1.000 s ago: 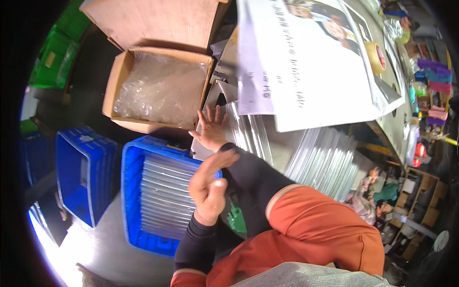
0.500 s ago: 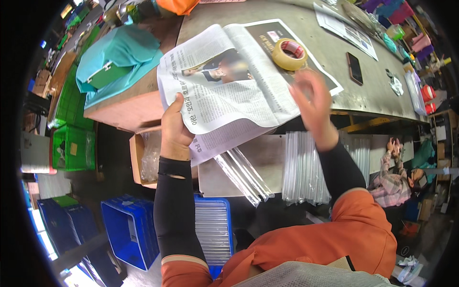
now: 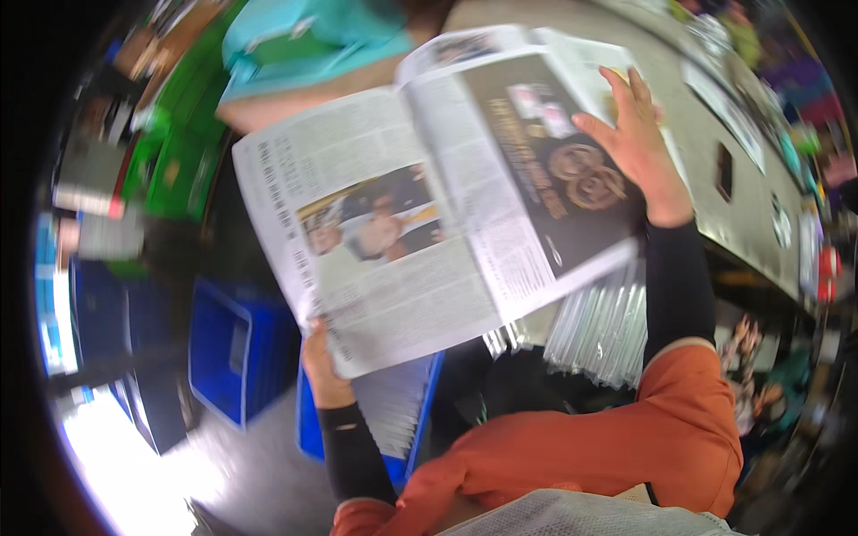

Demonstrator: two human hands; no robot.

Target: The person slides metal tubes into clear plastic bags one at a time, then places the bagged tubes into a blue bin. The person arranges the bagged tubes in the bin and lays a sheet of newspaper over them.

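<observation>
A spread newspaper point(image 3: 402, 295) fills the middle of the view, with a photo on its left page and a dark printed panel on its right page. My left hand point(image 3: 323, 364) grips the near left edge, thumb on top, and holds that side out past the table. Over the right page, my right hand point(image 3: 636, 147) has its fingers spread. Whether it touches the paper is unclear. A yellowish bit shows behind its fingers, too covered to make out.
Clear plastic strips point(image 3: 597, 335) lie below the newspaper; more fill a blue crate point(image 3: 313, 420). Another blue crate point(image 3: 219, 348) stands on the left. A phone point(image 3: 724, 171) rests on the metal table point(image 3: 715, 219). Teal cloth point(image 3: 335, 62) lies at the far left.
The newspaper has opened out, its left side drawn nearer and lower with my left hand. My right hand has moved outward and spread its fingers. The view has shifted, with some blur.
</observation>
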